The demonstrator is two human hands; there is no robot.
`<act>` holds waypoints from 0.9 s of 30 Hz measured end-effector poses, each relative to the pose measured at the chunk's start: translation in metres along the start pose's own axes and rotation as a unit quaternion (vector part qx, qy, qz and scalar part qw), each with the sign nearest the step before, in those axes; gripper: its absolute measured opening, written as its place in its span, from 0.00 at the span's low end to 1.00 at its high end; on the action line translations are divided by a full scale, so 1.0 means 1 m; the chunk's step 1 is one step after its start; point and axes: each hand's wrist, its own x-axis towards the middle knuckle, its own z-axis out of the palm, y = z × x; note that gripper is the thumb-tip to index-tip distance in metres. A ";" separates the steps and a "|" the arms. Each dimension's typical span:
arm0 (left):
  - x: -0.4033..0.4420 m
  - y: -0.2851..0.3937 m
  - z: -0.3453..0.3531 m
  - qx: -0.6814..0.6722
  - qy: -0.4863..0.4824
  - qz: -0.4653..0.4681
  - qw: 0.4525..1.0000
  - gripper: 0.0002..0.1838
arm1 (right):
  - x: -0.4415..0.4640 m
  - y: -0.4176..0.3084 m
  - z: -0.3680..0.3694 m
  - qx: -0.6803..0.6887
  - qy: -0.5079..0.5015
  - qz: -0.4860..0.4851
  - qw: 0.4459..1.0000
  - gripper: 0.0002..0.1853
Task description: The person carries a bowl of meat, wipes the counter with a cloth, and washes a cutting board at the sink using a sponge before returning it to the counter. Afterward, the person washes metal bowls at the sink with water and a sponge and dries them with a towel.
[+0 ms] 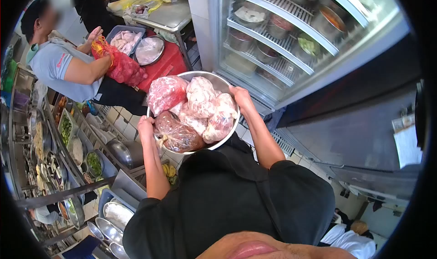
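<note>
A large round metal bowl (221, 82) is held up in front of my body. My left hand (146, 128) grips its rim on one side, and my right hand (242, 98) has the opposite rim, fingers closed over the edge. Inside lie several clear plastic bags, frosty or wet looking. One is a bag of pinkish-red meat (167, 94); beside it are bags of paler, whitish-pink meat (201, 97). Nearest my body sits a knotted bag with dark brown contents (178, 132). The undersides of the bags and the bowl's bottom are hidden.
A glass-door fridge (291, 36) with filled pots stands ahead right. Left, a co-worker (68, 63) handles a red net bag (120, 65) by a red surface holding a tub of pale meat (124, 41). Shelves with food containers (68, 131) line the left. A steel table (166, 15) stands behind.
</note>
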 end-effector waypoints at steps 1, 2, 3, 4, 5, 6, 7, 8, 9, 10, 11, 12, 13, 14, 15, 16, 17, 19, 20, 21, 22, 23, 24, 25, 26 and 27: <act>0.019 0.010 0.006 0.003 0.002 -0.010 1.000 0.08 | 0.015 -0.016 0.011 -0.014 0.001 -0.001 1.000 0.15; 0.035 0.020 0.013 0.006 0.004 -0.019 1.000 0.09 | 0.030 -0.032 0.021 -0.027 0.002 -0.002 1.000 0.15; 0.048 0.030 0.022 -0.009 0.011 -0.016 1.000 0.09 | 0.050 -0.043 0.027 -0.020 -0.003 0.002 1.000 0.15; 0.064 0.042 0.030 -0.022 0.016 -0.011 1.000 0.09 | 0.071 -0.055 0.035 -0.011 -0.007 0.006 1.000 0.15; 0.079 0.052 0.036 -0.034 0.021 -0.007 0.999 0.09 | 0.093 -0.065 0.045 -0.001 -0.011 0.011 1.000 0.15; 0.090 0.063 0.037 -0.033 0.019 -0.006 0.999 0.09 | 0.106 -0.068 0.053 0.007 -0.012 0.021 1.000 0.15; 0.104 0.076 0.043 -0.038 0.017 -0.003 0.999 0.09 | 0.121 -0.077 0.061 0.009 -0.015 0.015 1.000 0.15; 0.118 0.090 0.049 -0.043 0.014 0.000 0.999 0.09 | 0.135 -0.086 0.069 0.011 -0.017 0.008 1.000 0.14; 0.131 0.099 0.052 -0.048 0.012 0.004 0.999 0.08 | 0.148 -0.093 0.077 0.012 -0.019 0.002 1.000 0.14; 0.151 0.101 0.049 -0.062 -0.004 0.007 0.998 0.08 | 0.160 -0.098 0.086 0.044 -0.035 0.017 0.998 0.14; 0.170 0.106 0.051 -0.045 0.002 0.011 0.999 0.08 | 0.173 -0.104 0.093 0.052 -0.034 0.014 0.998 0.14; 0.188 0.118 0.058 -0.028 0.008 0.016 0.999 0.07 | 0.183 -0.117 0.103 0.061 -0.034 0.011 0.998 0.14; 0.204 0.132 0.062 -0.006 0.012 0.016 1.000 0.07 | 0.190 -0.126 0.114 0.072 -0.030 0.013 0.997 0.14; 0.220 0.146 0.069 0.001 0.013 0.004 1.000 0.07 | 0.201 -0.134 0.124 0.075 -0.025 0.016 0.997 0.14; 0.234 0.163 0.075 0.012 0.007 0.003 1.000 0.06 | 0.213 -0.142 0.136 0.078 -0.020 0.018 0.997 0.14; 0.261 0.165 0.076 0.011 -0.008 0.006 1.000 0.06 | 0.224 -0.149 0.146 0.083 -0.009 0.018 0.996 0.14; 0.288 0.168 0.075 0.011 -0.023 0.010 1.000 0.06 | 0.234 -0.157 0.158 0.088 -0.006 0.026 0.996 0.13; 0.331 0.193 0.085 0.043 -0.023 0.015 0.999 0.06 | 0.253 -0.174 0.182 0.101 0.010 0.040 0.994 0.12; 0.351 0.204 0.091 0.058 -0.024 0.016 0.998 0.06 | 0.270 -0.173 0.192 0.100 0.020 0.035 0.994 0.12; 0.376 0.212 0.094 0.066 -0.038 0.020 0.997 0.06 | 0.290 -0.166 0.202 0.099 0.031 0.030 0.994 0.12; 0.404 0.220 0.096 0.069 -0.049 0.025 0.996 0.07 | 0.310 -0.168 0.213 0.093 0.037 0.021 0.995 0.12; 0.433 0.229 0.099 0.072 -0.060 0.031 0.995 0.07 | 0.327 -0.169 0.223 0.064 0.052 0.029 0.996 0.12; 0.470 0.224 0.101 0.064 -0.078 0.041 0.994 0.06 | 0.331 -0.185 0.238 0.111 0.059 0.035 0.991 0.12; 0.495 0.235 0.104 0.085 -0.082 0.045 0.992 0.06 | 0.333 -0.200 0.257 0.162 0.065 0.045 0.984 0.13; 0.520 0.244 0.110 0.105 -0.087 0.048 0.990 0.06 | 0.345 -0.206 0.268 0.165 0.069 0.037 0.983 0.12; 0.542 0.251 0.115 0.124 -0.092 0.052 0.987 0.06 | 0.355 -0.211 0.277 0.168 0.073 0.029 0.983 0.12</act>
